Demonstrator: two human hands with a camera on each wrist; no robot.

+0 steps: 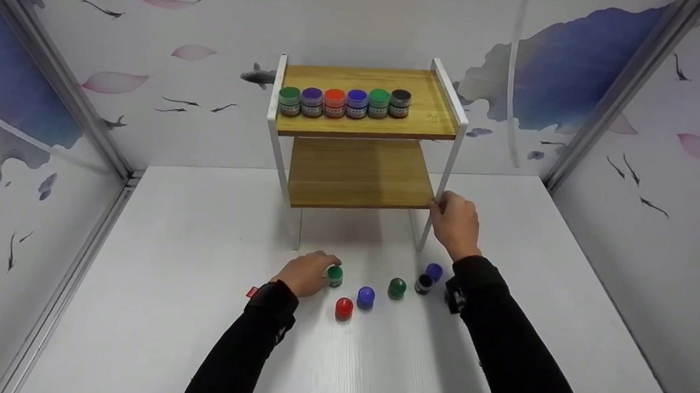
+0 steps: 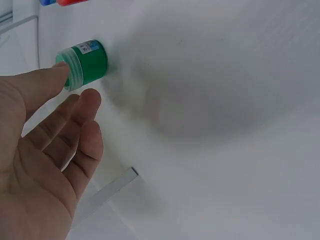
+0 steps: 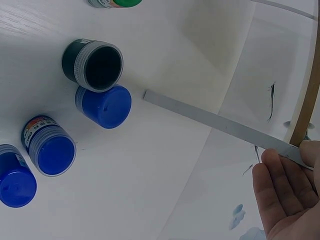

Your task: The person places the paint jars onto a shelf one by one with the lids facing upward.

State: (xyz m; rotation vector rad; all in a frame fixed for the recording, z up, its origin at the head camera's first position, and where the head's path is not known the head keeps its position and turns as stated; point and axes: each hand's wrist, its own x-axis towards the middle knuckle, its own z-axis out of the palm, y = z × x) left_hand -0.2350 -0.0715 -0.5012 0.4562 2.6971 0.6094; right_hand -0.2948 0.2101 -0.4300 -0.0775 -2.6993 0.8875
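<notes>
My left hand (image 1: 307, 273) pinches a green paint jar (image 1: 335, 276) that stands on the white table. In the left wrist view, the thumb lies on its ribbed lid while several other fingers curl below it; the index finger's contact is hidden. A two-tier shelf rack (image 1: 360, 176) with wooden boards and a white frame stands farther back. My right hand (image 1: 457, 223) grips this rack's right front leg (image 1: 449, 166) beside the lower board's corner. In the right wrist view, that hand's thumb is at the leg and board edge, its fingers behind the leg.
Six-odd coloured jars line the top board's front, a red-lidded jar (image 1: 334, 103) among them. On the table are red (image 1: 344, 308), blue (image 1: 365, 297), dark green (image 1: 397, 288), black (image 1: 423, 283) and purple (image 1: 434, 271) jars. More blue jars (image 3: 52, 150) appear in the right wrist view. Printed walls (image 1: 646, 146) enclose the table.
</notes>
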